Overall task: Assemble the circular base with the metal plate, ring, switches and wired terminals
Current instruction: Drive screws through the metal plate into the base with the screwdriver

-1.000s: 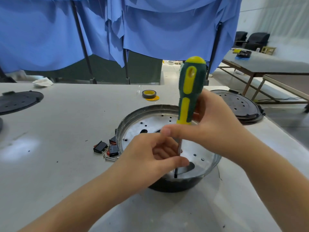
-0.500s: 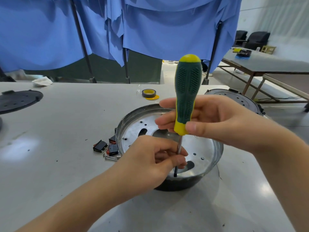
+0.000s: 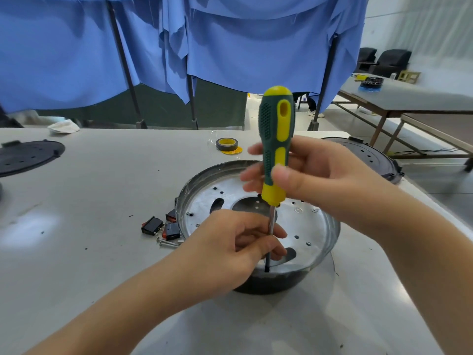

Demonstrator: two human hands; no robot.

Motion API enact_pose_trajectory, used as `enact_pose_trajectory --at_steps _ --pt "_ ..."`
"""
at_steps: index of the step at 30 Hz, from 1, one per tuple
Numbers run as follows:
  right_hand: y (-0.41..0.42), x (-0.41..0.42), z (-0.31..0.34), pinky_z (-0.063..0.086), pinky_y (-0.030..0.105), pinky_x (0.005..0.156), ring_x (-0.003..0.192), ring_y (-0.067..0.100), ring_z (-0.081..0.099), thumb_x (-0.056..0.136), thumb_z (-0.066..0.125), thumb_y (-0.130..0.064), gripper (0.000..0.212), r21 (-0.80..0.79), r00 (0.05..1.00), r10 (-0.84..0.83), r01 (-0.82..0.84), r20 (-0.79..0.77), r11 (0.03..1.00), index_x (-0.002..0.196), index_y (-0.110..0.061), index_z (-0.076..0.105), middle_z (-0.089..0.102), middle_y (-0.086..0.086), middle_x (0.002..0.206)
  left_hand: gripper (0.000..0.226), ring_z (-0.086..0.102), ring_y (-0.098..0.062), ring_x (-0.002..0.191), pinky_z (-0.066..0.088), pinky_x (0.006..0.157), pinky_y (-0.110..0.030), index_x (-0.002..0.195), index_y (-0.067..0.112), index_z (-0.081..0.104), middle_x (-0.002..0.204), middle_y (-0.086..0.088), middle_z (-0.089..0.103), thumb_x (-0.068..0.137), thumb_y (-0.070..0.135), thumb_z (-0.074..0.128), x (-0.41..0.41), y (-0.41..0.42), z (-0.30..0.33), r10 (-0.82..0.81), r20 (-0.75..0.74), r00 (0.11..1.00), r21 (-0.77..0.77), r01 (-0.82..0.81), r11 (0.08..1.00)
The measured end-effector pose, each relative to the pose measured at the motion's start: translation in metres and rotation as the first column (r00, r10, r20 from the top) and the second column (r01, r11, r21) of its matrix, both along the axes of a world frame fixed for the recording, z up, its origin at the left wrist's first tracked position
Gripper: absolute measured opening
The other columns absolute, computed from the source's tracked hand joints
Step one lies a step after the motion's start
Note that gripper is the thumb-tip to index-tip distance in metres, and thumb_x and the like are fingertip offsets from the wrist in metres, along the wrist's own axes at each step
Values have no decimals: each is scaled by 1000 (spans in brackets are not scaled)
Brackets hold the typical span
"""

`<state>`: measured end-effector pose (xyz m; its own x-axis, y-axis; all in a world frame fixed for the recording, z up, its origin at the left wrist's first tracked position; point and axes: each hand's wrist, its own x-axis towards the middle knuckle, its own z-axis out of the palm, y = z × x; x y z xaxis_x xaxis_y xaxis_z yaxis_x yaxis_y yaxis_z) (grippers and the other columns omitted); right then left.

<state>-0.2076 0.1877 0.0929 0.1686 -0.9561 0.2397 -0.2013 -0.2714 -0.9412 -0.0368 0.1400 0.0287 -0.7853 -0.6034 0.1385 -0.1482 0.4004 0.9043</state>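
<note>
Grey worktable [image 3: 102, 252] before blue curtains: fastening the plate [image 3: 307, 221] into the base [image 3: 268, 285].

My right hand [image 3: 314, 185] curls round the upright screwdriver [image 3: 276, 147] to turn it; my left hand [image 3: 230, 254] pinches its shaft low, I judge to keep the tip on a screw at the near rim. Switches [image 3: 161, 226] and loose screws [image 3: 167, 243] lie just left of the base, within reach.

You're working in bright, even light. Daylight comes in from the right, washing out the far wall [image 3: 419, 26]. The table [image 3: 76, 201] shows a soft glare patch at left, and the metal plate [image 3: 304, 226] glints. Your right hand [image 3: 314, 180] has blurred fingertips. Straight lines bow toward the edges, and your forearms look stretched.
</note>
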Motion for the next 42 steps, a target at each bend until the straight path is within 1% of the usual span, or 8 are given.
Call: enact_pose_trajectory --at_steps 4,10,15,19,22,27,35,42 --pt "0 -4 2 52 28 91 111 22 65 91 47 -10 34 15 973 84 -90 213 996 125 -11 54 69 6 117 15 71 -2 86 54 85 -20 101 18 68 88 7 75 94 9 57 1 0 1 -15 23 1000 23 15 1000" --pt "-3 4 -3 57 26 76 90 20 72 73 66 -18 38 -98 977 -148 164 152 982 110 -14 59 74 2 93 18 70 -3 91 54 90 -26 107 23 66 91 10 75 96 13 55 1 -2 1 -18 44 999 27 17 999" --pt "-5 7 -6 60 38 73 73 18 67 46 82 -36 66 -128 898 -437 440 54 889 102 -19 53 67 13 87 16 71 -6 86 56 86 -27 104 19 68 88 6 76 94 12 58 0 -2 0 7 25 1000 28 -8 1000" --pt "-1 9 -1 58 27 71 79 10 67 49 84 -38 67 -172 926 -378 375 14 911 108 -25 55 68 3 90 6 72 -10 74 58 71 -23 88 18 73 78 2 75 83 15 73 0 -1 2 55 -38 998 28 -54 998" --pt "2 6 2 54 17 78 93 3 67 71 76 -38 42 -164 962 -261 245 -84 955 110 -27 62 70 -11 97 9 68 -8 60 50 56 -16 76 18 73 67 3 72 73 18 82 0 -1 3 121 -78 990 31 -119 992" --pt "8 -9 9 52 30 90 113 22 63 82 58 -13 43 8 989 102 -104 106 995 124 -11 55 68 6 120 16 71 -14 64 54 59 -17 69 24 71 70 1 73 73 12 81 0 2 4 129 -89 988 61 -124 990" --pt "5 -1 7 58 34 82 95 29 67 51 84 -29 47 -137 972 -230 221 -52 966 93 -13 72 71 12 98 15 73 -9 74 48 59 -9 81 21 71 75 3 76 83 7 72 0 5 6 76 -66 995 106 -69 992" --pt "7 6 9 59 36 78 86 22 72 59 82 -26 54 -112 977 -203 196 -58 974 104 -4 63 73 7 95 11 71 -12 66 51 60 -13 71 20 73 70 0 74 70 15 83 -1 2 6 120 -124 985 61 -113 992"
